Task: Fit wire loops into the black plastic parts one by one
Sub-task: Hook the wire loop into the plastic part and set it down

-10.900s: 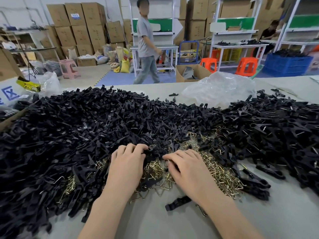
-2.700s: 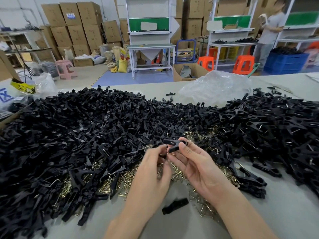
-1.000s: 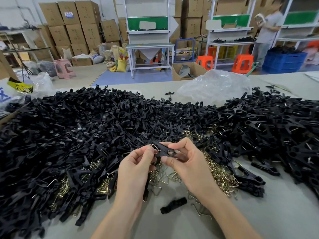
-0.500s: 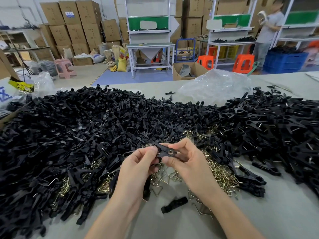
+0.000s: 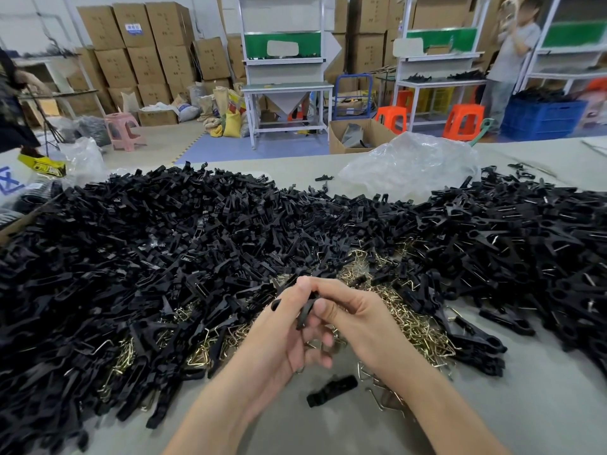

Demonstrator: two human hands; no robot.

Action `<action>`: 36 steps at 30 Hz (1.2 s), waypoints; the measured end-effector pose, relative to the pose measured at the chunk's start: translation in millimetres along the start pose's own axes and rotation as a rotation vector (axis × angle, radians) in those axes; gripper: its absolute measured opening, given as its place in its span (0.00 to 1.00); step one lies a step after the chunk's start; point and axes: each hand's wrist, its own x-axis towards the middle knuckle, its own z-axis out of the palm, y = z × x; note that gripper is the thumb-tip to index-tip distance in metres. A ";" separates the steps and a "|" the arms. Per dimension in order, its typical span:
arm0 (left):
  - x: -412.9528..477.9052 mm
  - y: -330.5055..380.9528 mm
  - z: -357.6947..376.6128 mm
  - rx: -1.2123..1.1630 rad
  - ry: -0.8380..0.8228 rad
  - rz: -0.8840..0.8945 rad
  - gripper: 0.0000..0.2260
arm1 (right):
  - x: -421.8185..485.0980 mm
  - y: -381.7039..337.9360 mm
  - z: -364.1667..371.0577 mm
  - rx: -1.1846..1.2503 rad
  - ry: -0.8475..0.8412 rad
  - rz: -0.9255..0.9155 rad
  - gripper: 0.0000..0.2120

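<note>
A black plastic part [image 5: 304, 312] is held upright between both hands above the table's near edge. My left hand [image 5: 282, 336] pinches its upper end with thumb and fingers; my right hand [image 5: 358, 316] pinches it from the right. Whether a wire loop sits in it is hidden by the fingers. Brass-coloured wire loops [image 5: 417, 326] lie heaped under and beside my hands. A big pile of black plastic parts [image 5: 164, 257] covers the table's left and middle.
Another heap of black parts [image 5: 525, 244] lies at the right. One loose black part [image 5: 331, 390] and a few wire loops [image 5: 384, 392] lie near the front edge. A crumpled clear bag [image 5: 410, 162] sits behind; a cardboard box [image 5: 13, 221] at the left edge.
The part was held flat between my fingertips; now it is turned upright and my hands have closed tighter together around it, a little lower.
</note>
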 end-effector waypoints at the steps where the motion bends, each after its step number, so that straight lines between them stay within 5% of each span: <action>1: -0.8 0.0 -0.4 0.032 -0.014 0.004 0.32 | -0.6 0.3 -0.3 -0.038 0.007 -0.003 0.12; 5: -2.8 -0.1 1.6 0.091 0.009 0.000 0.35 | -1.8 3.0 0.1 -0.181 0.026 -0.012 0.13; 9: 0.3 -4.2 5.5 0.071 0.081 0.059 0.19 | -2.4 2.2 2.3 -0.146 0.011 -0.020 0.11; 12: 1.4 -6.4 3.6 0.131 0.152 0.135 0.18 | -1.4 2.6 5.1 -0.132 0.014 -0.077 0.12; 17: 3.7 -4.8 0.2 0.209 0.212 0.184 0.15 | 0.7 1.7 3.1 -0.165 0.085 -0.046 0.30; 28: -1.0 3.4 3.6 0.191 0.293 0.125 0.17 | -3.0 0.7 3.5 -0.154 -0.085 -0.073 0.23; 36: -3.8 -2.2 4.1 0.434 0.224 0.258 0.16 | -4.1 9.3 -2.6 -0.635 -0.016 -0.271 0.20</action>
